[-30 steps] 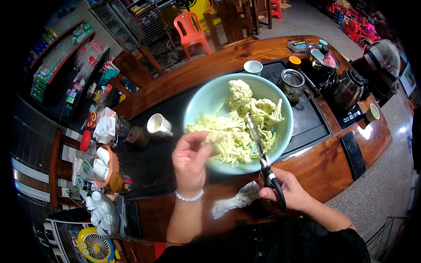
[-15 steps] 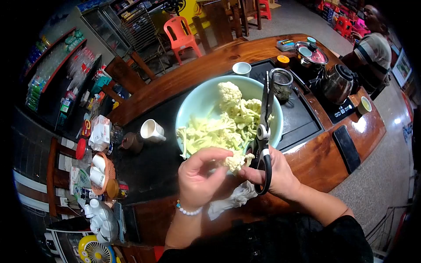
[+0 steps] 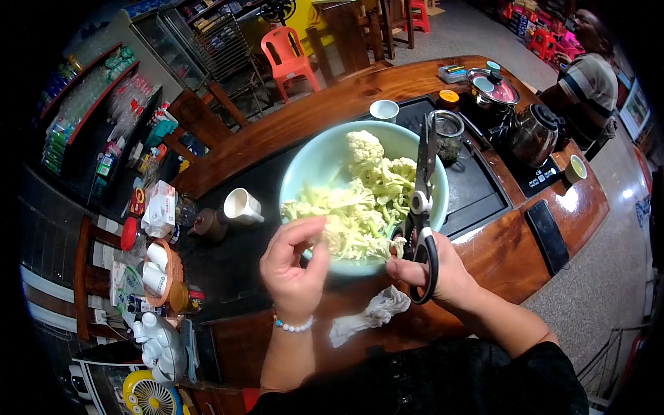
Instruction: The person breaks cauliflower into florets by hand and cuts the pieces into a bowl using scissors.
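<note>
A pale green bowl (image 3: pixel 294 173) holds cut cauliflower florets (image 3: pixel 377 187) and stems. My left hand (image 3: pixel 294 266), with a beaded bracelet at the wrist, is at the bowl's near left rim, thumb and fingers apart and nothing gripped. A slightly blurred floret (image 3: pixel 333 235) is just beyond its fingertips. My right hand (image 3: pixel 443 273) grips black-handled scissors (image 3: pixel 424 200), blades pointing up over the bowl's right side. A small piece of cauliflower stem (image 3: pixel 398 247) shows at my right thumb. Below the bowl lies a crumpled white tissue (image 3: pixel 373 315).
Left of the bowl stand a white cup (image 3: pixel 242 205) and a small brown pot (image 3: pixel 209 225). To the right are a glass jar (image 3: pixel 448 135), a kettle (image 3: pixel 536 135) and a phone (image 3: pixel 546 235). Another person (image 3: pixel 588 83) sits at the far right.
My left hand has let go of the floret and moved left, its fingers spreading. My right hand, still with the scissors, has shifted slightly to the right.
</note>
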Demonstrator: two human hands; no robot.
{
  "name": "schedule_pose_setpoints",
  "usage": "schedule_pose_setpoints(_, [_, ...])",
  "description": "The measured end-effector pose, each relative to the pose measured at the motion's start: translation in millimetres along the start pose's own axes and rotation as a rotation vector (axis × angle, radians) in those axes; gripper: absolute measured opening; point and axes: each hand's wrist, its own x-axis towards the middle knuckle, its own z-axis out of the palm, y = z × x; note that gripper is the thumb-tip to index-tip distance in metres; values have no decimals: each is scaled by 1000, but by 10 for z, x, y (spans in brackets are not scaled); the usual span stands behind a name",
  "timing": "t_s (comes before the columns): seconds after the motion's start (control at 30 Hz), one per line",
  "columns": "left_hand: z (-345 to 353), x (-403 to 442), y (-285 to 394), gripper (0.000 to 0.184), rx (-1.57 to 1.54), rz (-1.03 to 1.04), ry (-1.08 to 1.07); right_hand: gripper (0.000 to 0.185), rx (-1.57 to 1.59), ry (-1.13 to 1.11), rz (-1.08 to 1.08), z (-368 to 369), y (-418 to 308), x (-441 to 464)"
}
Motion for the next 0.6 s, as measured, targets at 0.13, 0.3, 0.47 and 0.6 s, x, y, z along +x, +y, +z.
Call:
schedule_pose_setpoints(0.13, [-62,58,-163,29,383,6,-64,36,-136,-12,-53,79,182,247])
schedule_pose_setpoints(0.3, [-35,53,-179,29,417,-51,-154,40,-113,-89,91,119,133,265])
schedule_pose_setpoints(0.47, [50,2,-126,14,543,-23,-520,36,-111,-47,-37,5,148,116])
schedule_pose_setpoints(0.6, [166,96,-22,13,556,-38,-485,25,205,69,-12,-280,193,-136])
